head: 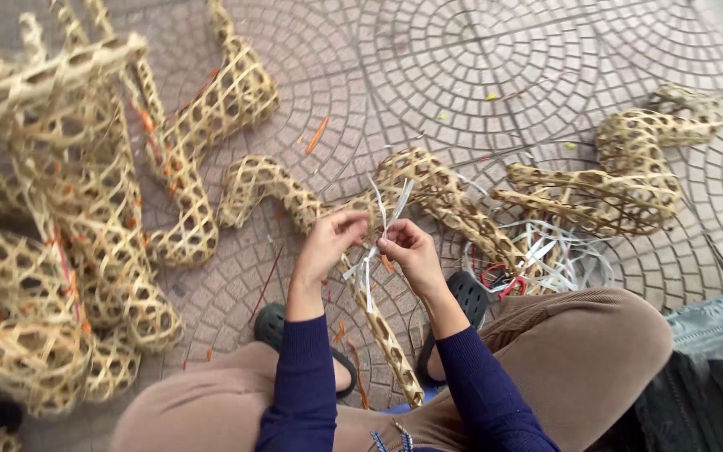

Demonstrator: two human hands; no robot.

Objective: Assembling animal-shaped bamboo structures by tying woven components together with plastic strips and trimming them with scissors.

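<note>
My left hand (330,243) and my right hand (407,251) meet over a woven bamboo lattice figure (378,326) that rests between my knees. Both hands pinch a thin white plastic strip (378,219) against the figure's upper part, with loose strip ends sticking up and hanging down. The figure's long woven leg runs down toward my lap. Dark blue sleeves cover both forearms.
A pile of similar woven bamboo figures (69,234) fills the left side. Another woven figure (621,180) lies at the right, beside a coil of white strips (546,251) and red-handled scissors (499,280). Orange scraps litter the paved ground (479,75). I wear dark clogs (271,325).
</note>
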